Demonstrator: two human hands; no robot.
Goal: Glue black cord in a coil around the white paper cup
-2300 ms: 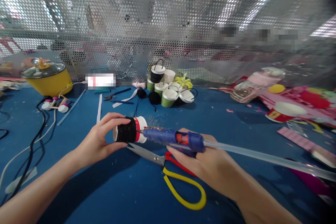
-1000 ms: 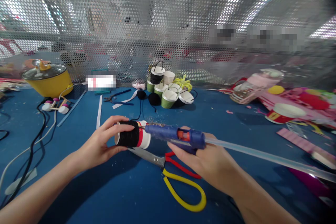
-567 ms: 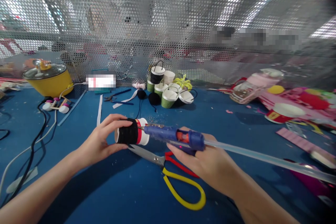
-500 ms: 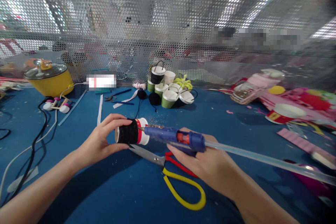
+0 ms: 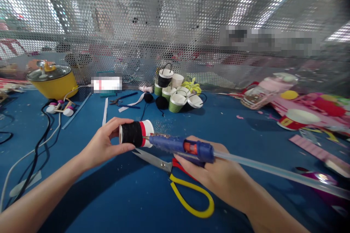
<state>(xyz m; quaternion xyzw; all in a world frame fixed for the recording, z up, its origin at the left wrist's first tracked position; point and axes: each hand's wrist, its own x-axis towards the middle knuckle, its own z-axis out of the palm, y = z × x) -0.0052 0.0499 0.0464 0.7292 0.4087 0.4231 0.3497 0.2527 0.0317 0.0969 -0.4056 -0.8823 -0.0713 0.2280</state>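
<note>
**Glue gun nozzle on the cup, centre of the table**

Far left, a yellow pot with a glass lid sits at the back of the blue table, and cables trail down toward the near edge.

Moving in, the left hand has the paper cup pinched, fingers over the top and thumb underneath. The cup is held just above the table, in front of the body. It lies on its side with its long axis running left to right. The end wound in black yarn faces the palm, and the red band and white end point right. The fingers hide the left end, so I can't tell which end is the mouth.

At that white end is the hot glue gun, barrel level, long axis also left to right, nozzle pointing left and touching the cup by the red band. The right hand is closed around the grip, which it covers completely. The trigger finger can't be made out.

Below the gun lie yellow-handled scissors, blades partly under it.

Behind, a cluster of small cups stands against the perforated screen.

Out to the right the clear glue stick juts from the gun's back and is cut off by the frame edge.
</note>
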